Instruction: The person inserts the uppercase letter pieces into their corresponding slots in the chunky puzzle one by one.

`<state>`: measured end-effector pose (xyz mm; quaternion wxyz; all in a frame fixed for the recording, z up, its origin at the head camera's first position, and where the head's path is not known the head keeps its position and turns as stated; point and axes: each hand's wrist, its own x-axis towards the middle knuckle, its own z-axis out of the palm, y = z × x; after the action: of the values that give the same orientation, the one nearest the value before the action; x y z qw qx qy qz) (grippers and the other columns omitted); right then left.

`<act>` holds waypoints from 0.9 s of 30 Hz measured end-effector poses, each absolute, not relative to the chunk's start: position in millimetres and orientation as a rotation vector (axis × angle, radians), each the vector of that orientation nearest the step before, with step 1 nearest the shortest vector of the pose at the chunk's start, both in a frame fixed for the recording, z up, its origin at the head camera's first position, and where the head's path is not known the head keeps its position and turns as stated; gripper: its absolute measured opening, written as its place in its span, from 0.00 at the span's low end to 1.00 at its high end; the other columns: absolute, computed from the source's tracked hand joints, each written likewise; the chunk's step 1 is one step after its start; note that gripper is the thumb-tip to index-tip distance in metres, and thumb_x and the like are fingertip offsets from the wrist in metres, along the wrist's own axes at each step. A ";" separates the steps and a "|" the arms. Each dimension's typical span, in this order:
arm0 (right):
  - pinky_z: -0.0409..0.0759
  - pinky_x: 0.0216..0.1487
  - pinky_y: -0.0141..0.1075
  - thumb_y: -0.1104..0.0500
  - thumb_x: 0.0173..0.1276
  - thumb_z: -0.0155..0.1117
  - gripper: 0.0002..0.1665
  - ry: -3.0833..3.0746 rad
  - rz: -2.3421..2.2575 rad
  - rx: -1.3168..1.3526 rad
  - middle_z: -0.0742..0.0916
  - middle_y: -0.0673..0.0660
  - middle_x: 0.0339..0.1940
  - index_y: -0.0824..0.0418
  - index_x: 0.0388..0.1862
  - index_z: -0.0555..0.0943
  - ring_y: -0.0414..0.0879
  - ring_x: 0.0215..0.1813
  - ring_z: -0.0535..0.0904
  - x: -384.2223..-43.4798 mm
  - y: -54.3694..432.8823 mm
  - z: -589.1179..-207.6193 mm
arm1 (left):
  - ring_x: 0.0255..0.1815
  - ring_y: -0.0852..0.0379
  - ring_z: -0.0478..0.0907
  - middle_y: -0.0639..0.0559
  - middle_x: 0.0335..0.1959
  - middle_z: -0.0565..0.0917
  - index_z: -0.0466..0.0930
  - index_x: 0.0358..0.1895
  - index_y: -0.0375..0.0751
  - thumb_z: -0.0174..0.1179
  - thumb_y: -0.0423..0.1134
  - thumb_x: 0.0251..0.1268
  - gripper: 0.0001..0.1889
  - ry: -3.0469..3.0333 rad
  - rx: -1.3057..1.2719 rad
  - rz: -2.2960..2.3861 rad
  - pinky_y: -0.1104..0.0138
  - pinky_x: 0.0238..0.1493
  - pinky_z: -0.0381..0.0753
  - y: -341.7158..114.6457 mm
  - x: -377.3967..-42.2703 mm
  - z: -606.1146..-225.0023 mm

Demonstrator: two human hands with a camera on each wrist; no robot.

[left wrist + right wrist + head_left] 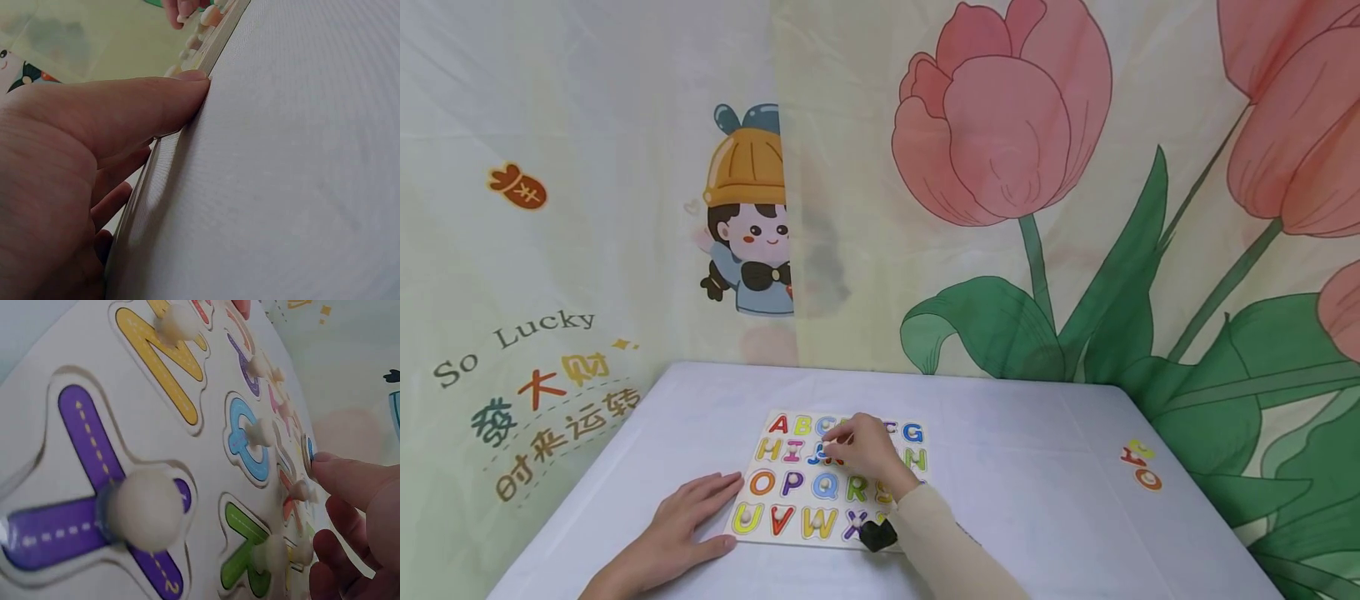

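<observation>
A white alphabet puzzle board [797,542] lies on the table, with colourful letters, many bearing round wooden knobs. Above its second row, my right hand [868,446] pinches a blue letter piece [310,449] between thumb and fingers. In the right wrist view that piece stands tilted, mostly edge-on, next to the thumb tip. My left hand [677,529] rests on the table with fingers extended, fingertips right at the board's left edge. The left wrist view has its thumb [169,97] along the board's side. A purple X piece [94,469] and a green R piece [247,540] sit in the board.
Towards the table's right edge lie a few loose letters, including an orange O [1147,479]. White cloth [1037,467] covers the table. Behind it hangs a curtain [865,333] printed with tulips and a cartoon figure. A black device [877,536] is on my right wrist.
</observation>
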<state>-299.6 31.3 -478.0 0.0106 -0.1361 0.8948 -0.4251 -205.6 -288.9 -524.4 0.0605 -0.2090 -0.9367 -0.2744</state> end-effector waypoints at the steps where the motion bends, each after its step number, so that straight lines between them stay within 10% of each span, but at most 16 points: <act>1: 0.74 0.37 0.33 0.56 0.69 0.77 0.06 2.789 -1.326 -0.414 0.81 0.46 0.35 0.52 0.43 0.95 0.40 0.37 0.74 -300.0 28.0 -480.0 | 0.75 0.41 0.63 0.51 0.76 0.76 0.77 0.76 0.50 0.73 0.60 0.61 0.40 -2.829 -0.636 -0.830 0.40 0.66 0.58 -288.9 -205.4 -525.1; 27: 0.69 0.41 0.37 0.49 0.65 0.81 0.02 2.870 -1.244 -0.139 0.79 0.45 0.33 0.43 0.36 0.94 0.41 0.40 0.72 -298.0 1.9 -491.3 | 0.75 0.39 0.65 0.50 0.75 0.76 0.77 0.75 0.49 0.73 0.60 0.62 0.40 -2.797 -0.659 -0.796 0.39 0.66 0.60 -289.4 -204.5 -524.4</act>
<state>-298.0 1.9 -491.3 0.0051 -0.0445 0.9166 -0.3973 -204.5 -289.4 -524.4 0.0797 -0.2204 -0.9350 -0.2660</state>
